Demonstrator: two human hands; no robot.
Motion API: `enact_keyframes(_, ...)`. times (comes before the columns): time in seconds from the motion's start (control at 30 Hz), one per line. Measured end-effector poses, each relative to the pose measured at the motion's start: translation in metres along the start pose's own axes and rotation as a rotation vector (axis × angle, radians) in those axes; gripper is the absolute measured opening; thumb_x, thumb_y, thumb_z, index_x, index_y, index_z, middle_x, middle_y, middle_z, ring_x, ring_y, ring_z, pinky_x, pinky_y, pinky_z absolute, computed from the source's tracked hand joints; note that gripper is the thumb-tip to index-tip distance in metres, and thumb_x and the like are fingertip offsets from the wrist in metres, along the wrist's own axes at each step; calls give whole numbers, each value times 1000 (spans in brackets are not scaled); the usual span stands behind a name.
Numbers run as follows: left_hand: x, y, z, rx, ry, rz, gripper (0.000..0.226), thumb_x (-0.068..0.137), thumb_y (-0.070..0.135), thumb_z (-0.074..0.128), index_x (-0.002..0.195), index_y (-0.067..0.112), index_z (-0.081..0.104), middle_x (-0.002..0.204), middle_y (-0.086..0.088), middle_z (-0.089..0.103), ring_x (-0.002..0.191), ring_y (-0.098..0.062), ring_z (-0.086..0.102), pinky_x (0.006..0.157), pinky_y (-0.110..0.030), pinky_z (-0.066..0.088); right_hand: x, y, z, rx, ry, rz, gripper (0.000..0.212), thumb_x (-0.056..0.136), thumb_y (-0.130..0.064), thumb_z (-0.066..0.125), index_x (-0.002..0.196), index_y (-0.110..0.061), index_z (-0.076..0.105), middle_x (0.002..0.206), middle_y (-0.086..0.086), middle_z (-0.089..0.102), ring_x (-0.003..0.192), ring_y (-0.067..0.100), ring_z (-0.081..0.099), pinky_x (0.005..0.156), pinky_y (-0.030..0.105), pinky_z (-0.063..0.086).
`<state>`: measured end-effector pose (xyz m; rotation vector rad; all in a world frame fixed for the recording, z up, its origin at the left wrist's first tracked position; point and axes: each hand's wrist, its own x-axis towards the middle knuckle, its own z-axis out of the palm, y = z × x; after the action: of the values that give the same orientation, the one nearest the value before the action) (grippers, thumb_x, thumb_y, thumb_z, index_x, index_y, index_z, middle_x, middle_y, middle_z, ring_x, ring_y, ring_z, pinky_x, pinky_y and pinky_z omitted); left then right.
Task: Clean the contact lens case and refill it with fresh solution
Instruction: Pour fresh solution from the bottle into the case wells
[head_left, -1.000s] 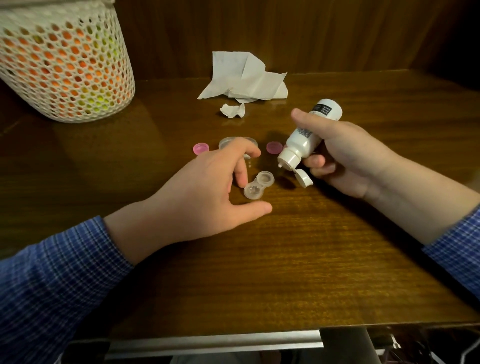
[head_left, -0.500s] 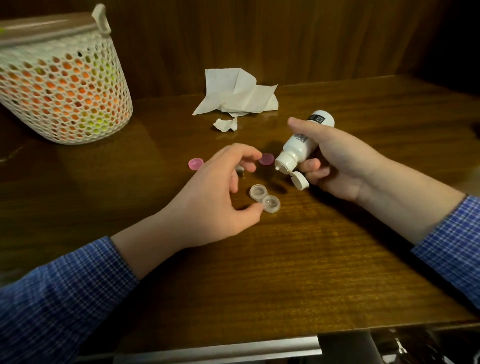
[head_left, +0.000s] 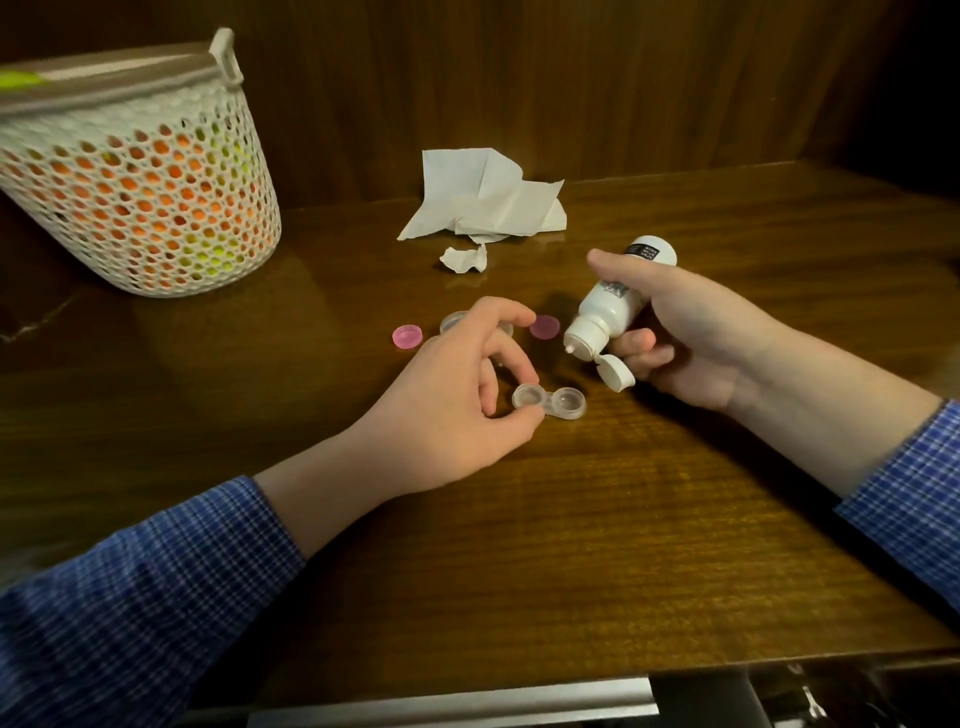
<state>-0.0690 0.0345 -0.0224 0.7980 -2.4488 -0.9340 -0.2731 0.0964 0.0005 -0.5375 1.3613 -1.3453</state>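
Observation:
A clear two-well contact lens case (head_left: 549, 401) lies uncapped on the wooden table (head_left: 597, 545). My left hand (head_left: 457, 410) pinches its left well between thumb and a finger. My right hand (head_left: 691, 332) grips a white solution bottle (head_left: 615, 301), tilted nozzle-down to the left, its flip cap hanging open. The nozzle hovers above and right of the case, apart from it. Two pink caps (head_left: 407, 335) (head_left: 545, 327) rest behind the hands. A second clear case (head_left: 454, 322) sits partly hidden behind my left fingers.
A white mesh basket (head_left: 140, 208) holding orange and yellow items stands at the back left. A crumpled white tissue (head_left: 488, 200) and a small torn scrap (head_left: 464, 258) lie by the wooden back wall. The table's front edge runs along the bottom.
My left hand has turned the clear case from a diagonal to lie sideways and now pinches its left well. The bottle stays tilted in my right hand. The view has tipped upward.

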Motion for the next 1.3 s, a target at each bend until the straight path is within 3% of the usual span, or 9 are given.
enact_keyframes(0.2,-3,-4,0,52,58,20,69,82,23,83,139,28,45,89,15,68,55,-9,60,51,-21,54,-2,6,3,-193,-53,-94,42,88,-42,75,112,-11,60,73,0,71,42,4,43,34,14,31)
enact_keyframes(0.37,-5,-6,-1,51,69,36,65,83,22,82,138,25,48,89,14,69,56,-11,60,53,-21,54,-3,11,8,-295,-53,-178,33,91,-41,72,102,-12,63,71,-3,76,41,4,44,34,14,31)
enact_keyframes(0.63,-6,-6,-3,50,76,28,63,83,23,82,137,26,48,92,14,69,59,-12,62,55,-28,58,-3,14,10,-307,-31,-220,27,91,-40,73,92,-14,64,70,-3,76,39,5,44,33,14,30)
enact_keyframes(1.3,-7,-5,-4,23,63,0,62,84,23,82,137,23,50,95,13,70,60,-13,62,54,-24,56,-6,12,11,-314,-44,-212,27,91,-39,72,92,-13,65,71,-4,76,39,5,45,33,14,29)
